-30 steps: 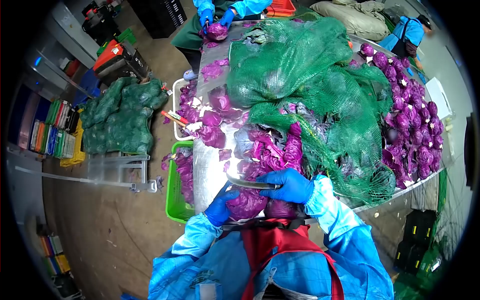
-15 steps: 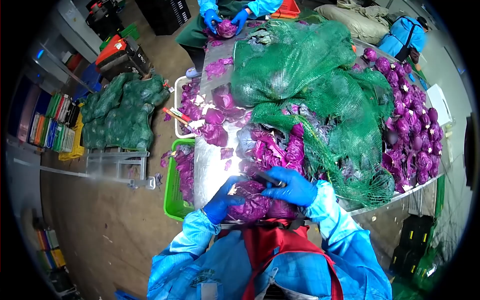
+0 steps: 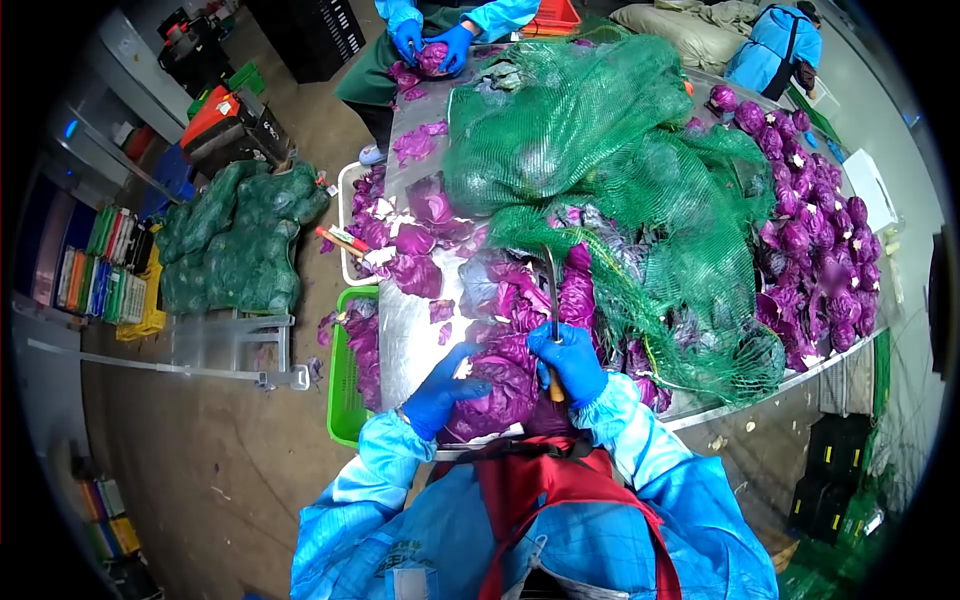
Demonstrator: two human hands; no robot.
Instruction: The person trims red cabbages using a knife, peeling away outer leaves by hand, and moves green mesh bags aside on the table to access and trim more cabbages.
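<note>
My left hand (image 3: pixel 442 392), in a blue glove, rests on the left side of a purple cabbage (image 3: pixel 495 392) at the table's near edge, its thumb and fingers curved round it. My right hand (image 3: pixel 566 362) is closed round the wooden handle of a knife (image 3: pixel 553 292), whose blade points up and away from me. A pale cut stem shows on the cabbage beside my left thumb. Loose purple leaves (image 3: pixel 520 300) lie just beyond the cabbage. A second purple cabbage (image 3: pixel 548 418) sits partly hidden below my right hand.
Green net sacks (image 3: pixel 570 120) cover the middle of the metal table (image 3: pixel 405 345). Many purple cabbages (image 3: pixel 815 225) are piled at the right. A green crate (image 3: pixel 343 385) and a white bin (image 3: pixel 346 205) hold leaves at the left. A co-worker's gloved hands (image 3: pixel 450 48) hold a cabbage.
The knife has swung from lying across the cabbage to pointing away from me. My right hand has shifted slightly left and turned. My left hand has moved up the cabbage's side.
</note>
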